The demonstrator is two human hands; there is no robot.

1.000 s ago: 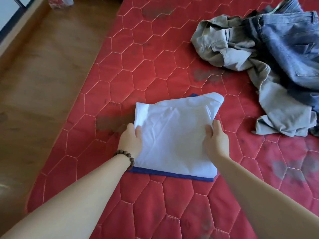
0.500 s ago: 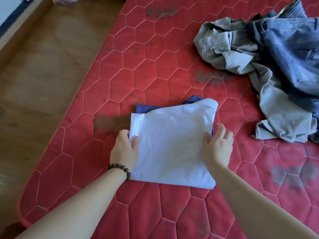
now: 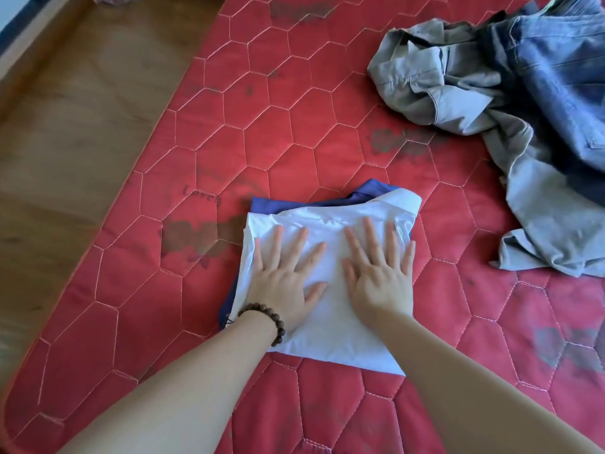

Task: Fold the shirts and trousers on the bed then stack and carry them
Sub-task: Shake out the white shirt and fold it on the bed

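Both hands lie flat with fingers spread, grasping nothing: the left hand [image 3: 284, 276] and right hand [image 3: 379, 273] press side by side on the folded white shirt [image 3: 330, 335]. It lies atop a blue garment [image 3: 281, 204] on the red bed [image 3: 262, 132]. Grey trousers [image 3: 458, 93] and jeans [image 3: 556, 77] lie crumpled well apart.

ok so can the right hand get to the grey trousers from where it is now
Probably yes. The right hand lies flat on the folded white shirt, holding nothing, and only bare red mattress lies between it and the nearest end of the crumpled grey trousers. The jeans overlap only their far part.
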